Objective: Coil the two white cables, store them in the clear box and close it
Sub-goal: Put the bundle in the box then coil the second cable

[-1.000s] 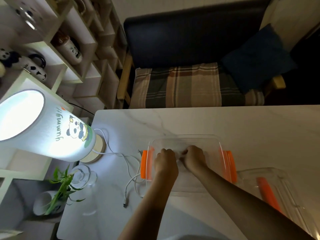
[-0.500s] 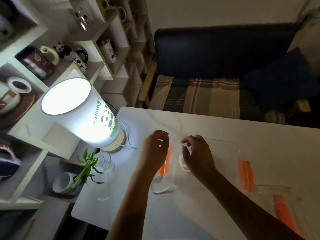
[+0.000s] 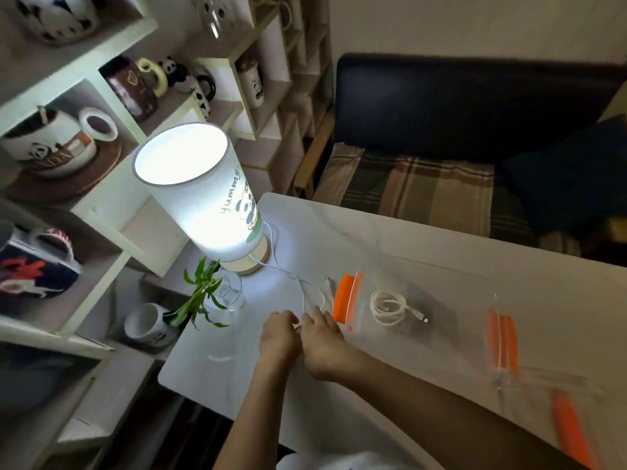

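Note:
One white cable [image 3: 389,307] lies coiled inside the open clear box [image 3: 451,340], whose orange clips [image 3: 342,296] sit on its two short sides. The second white cable [image 3: 312,289] lies loose on the table just left of the box, curving in a loop. My left hand [image 3: 277,336] and my right hand [image 3: 321,340] meet at its near end, fingers curled and pinching the cable between them. The clear lid [image 3: 573,425] with an orange clip lies on the table at the right.
A lit panda lamp [image 3: 200,195] stands at the table's left corner, its own white cord trailing from its base. A glass vase with a green plant [image 3: 207,293] stands beside it. Shelves of mugs fill the left. A dark sofa with a plaid cushion stands behind the white table [image 3: 407,242].
Both hands left the box, where the coiled cable now lies, and moved left and nearer to take hold of the loose cable. The camera view swung left.

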